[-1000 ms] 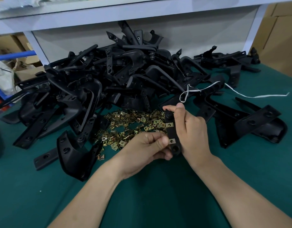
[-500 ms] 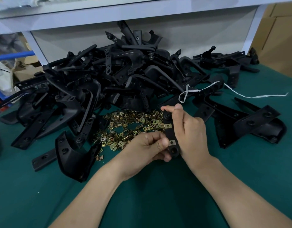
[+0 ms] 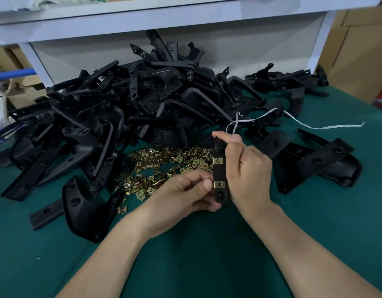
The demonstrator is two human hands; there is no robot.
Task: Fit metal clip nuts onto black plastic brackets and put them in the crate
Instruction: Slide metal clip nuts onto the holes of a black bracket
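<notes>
Above the green table mat my right hand (image 3: 246, 168) grips a black plastic bracket (image 3: 219, 172), its flat strip upright and facing me. Two brass clip nuts sit on the strip, an upper clip nut (image 3: 218, 161) and a lower clip nut (image 3: 219, 185). The thumb of my left hand (image 3: 185, 192) presses the left edge of the lower one, with the fingers curled round the strip's lower end. A heap of loose clip nuts (image 3: 164, 166) lies just left of my hands. No crate is in view.
A big pile of black brackets (image 3: 142, 104) fills the back of the mat (image 3: 185, 244) under a white shelf (image 3: 164, 24). More brackets (image 3: 319, 162) lie at the right and one curved bracket (image 3: 84, 207) at the front left. A white string (image 3: 304, 123) trails rightward. Cardboard boxes (image 3: 355, 52) stand at the far right.
The bracket and both hands have stayed in about the same place. My left thumb keeps working at the lower clip nut on the strip.
</notes>
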